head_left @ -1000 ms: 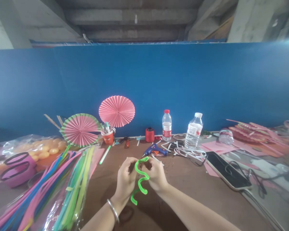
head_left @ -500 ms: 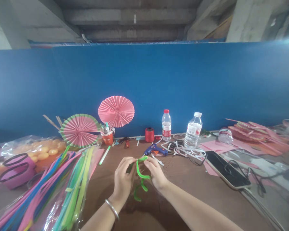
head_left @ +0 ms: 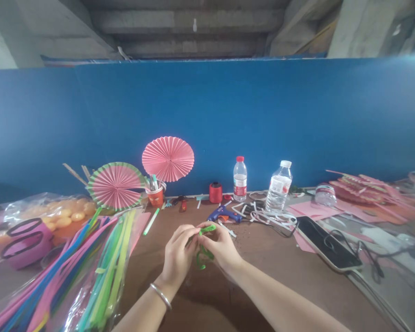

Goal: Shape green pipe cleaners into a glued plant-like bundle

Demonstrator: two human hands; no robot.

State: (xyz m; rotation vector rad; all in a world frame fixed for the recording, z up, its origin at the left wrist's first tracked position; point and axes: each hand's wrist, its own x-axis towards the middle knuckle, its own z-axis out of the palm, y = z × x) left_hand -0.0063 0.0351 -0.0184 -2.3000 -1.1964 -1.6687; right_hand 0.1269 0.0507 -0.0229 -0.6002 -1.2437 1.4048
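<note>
A bright green pipe cleaner point(head_left: 207, 228), bent in curls, is pinched between my two hands above the brown table point(head_left: 256, 286). My left hand point(head_left: 180, 246) grips it from the left, fingertips pressed together near its upper end. From the right, my right hand point(head_left: 224, 249) pinches it, thumb and fingers meeting close to the left fingertips. The curled lower part hangs below and between the hands, partly hidden by the right fingers. Just beyond the hands lies a blue glue gun point(head_left: 224, 213).
Bagged coloured pipe cleaners point(head_left: 107, 272) lie at left, near a pink basket-like item point(head_left: 27, 251). Pleated paper fans point(head_left: 168, 159) and a cup of pens point(head_left: 155, 197) stand behind. Water bottles point(head_left: 279, 186), red thread point(head_left: 215, 192), white strips point(head_left: 271, 217) and a phone point(head_left: 328, 244) are at the back and right.
My right hand has moved left, closer to the left hand. The pipe cleaner's hanging curls are drawn up and more covered by the fingers.
</note>
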